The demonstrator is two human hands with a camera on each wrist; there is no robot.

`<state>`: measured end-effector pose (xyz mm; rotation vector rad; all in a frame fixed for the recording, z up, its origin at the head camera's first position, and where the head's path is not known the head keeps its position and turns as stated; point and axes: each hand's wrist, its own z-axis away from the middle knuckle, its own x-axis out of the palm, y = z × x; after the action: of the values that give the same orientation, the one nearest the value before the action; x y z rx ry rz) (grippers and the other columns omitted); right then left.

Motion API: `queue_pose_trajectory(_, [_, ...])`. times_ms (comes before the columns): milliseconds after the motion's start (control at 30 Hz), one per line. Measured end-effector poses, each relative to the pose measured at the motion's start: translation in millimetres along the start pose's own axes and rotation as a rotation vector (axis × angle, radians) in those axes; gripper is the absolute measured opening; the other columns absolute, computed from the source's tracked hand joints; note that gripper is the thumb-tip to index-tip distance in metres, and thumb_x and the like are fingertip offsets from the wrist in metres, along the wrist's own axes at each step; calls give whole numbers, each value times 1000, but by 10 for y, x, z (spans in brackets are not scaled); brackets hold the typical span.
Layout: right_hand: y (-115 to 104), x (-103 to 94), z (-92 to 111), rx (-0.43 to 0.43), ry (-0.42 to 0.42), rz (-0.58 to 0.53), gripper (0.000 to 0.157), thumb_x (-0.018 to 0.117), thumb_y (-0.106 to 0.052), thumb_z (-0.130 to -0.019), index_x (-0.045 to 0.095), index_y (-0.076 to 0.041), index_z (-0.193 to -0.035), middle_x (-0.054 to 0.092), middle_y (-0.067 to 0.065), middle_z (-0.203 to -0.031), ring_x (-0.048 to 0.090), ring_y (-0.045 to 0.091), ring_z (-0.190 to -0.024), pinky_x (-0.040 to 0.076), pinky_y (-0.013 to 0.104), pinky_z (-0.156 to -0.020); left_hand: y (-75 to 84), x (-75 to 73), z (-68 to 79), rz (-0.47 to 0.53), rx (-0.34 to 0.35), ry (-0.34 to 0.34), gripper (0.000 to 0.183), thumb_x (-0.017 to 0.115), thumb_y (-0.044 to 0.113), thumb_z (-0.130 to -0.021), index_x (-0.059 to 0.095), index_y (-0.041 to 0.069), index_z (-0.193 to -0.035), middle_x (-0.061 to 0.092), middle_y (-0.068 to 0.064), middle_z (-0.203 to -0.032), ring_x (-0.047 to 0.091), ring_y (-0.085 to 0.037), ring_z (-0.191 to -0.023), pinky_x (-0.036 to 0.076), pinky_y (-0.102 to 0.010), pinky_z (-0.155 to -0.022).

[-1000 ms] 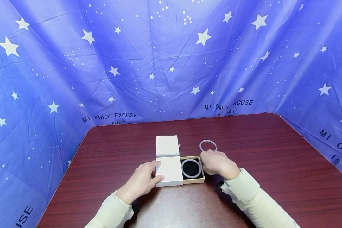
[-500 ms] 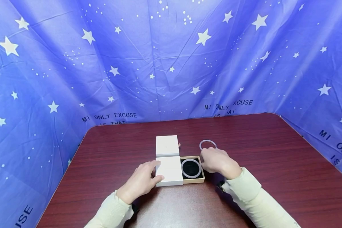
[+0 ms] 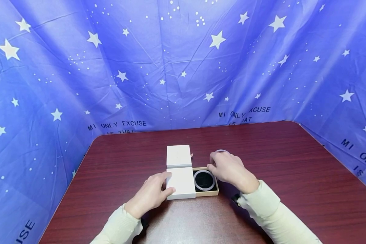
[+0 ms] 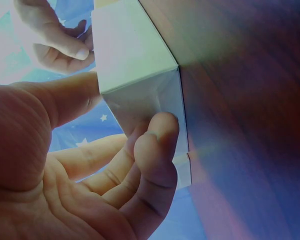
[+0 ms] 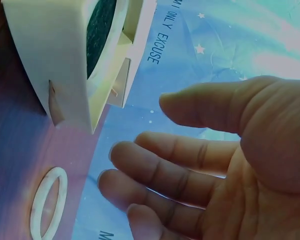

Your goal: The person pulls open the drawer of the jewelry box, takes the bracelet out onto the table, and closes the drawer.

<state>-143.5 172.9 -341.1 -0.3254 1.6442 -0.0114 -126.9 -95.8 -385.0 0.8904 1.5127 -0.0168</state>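
My left hand (image 3: 150, 191) holds a white box sleeve (image 3: 181, 183) by its left side, with the thumb on top and the fingers against the end in the left wrist view. From the sleeve's right side a tan-edged drawer (image 3: 217, 190) stands out, lined in black. A pale bangle (image 3: 204, 189) lies in that drawer. My right hand (image 3: 231, 169) is over the drawer's far right corner and holds nothing. Its fingers are loosely bent in the right wrist view. A second pale bangle (image 5: 37, 205) lies on the table beyond this hand, mostly hidden in the head view.
A second white box (image 3: 178, 155), closed, stands right behind the sleeve, with a small pink ribbon tab (image 3: 191, 155) at its right side. The dark red table (image 3: 125, 152) ends at a blue star-printed curtain (image 3: 183, 95).
My right hand has lifted off the drawer's right end and moved slightly away from me, now covering most of the loose bangle. The left hand and both boxes have stayed put.
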Motion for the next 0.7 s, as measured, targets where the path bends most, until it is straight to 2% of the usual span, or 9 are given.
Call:
queue_pose_trajectory(200, [-39, 2, 7, -63, 3, 8, 18, 65, -32, -82, 55, -21, -72, 50, -7, -70, 53, 17, -72, 42, 39, -53, -3, 1, -2, 0, 1, -1, 32, 73, 20, -84, 59, 5, -108, 48, 8, -68, 46, -5, -63, 39, -26, -58])
queue_pose_trajectory(500, [-92, 23, 27, -147, -11, -10, 17, 68, -30, -81, 58, -16, -79, 52, -6, -74, 53, 16, -67, 44, 38, -58, 4, 0, 2, -8, -4, 1, 32, 73, 20, -84, 59, 5, -108, 48, 7, -68, 46, -6, -64, 40, -27, -59])
queue_pose_trajectory(700, [-125, 63, 54, -201, -7, -12, 18, 70, -30, -80, 58, -17, -78, 49, -7, -75, 51, 14, -63, 41, 34, -56, 11, -6, -2, 0, -14, -7, 30, 72, 20, -84, 59, 6, -107, 47, 7, -68, 46, -7, -64, 39, -27, -58])
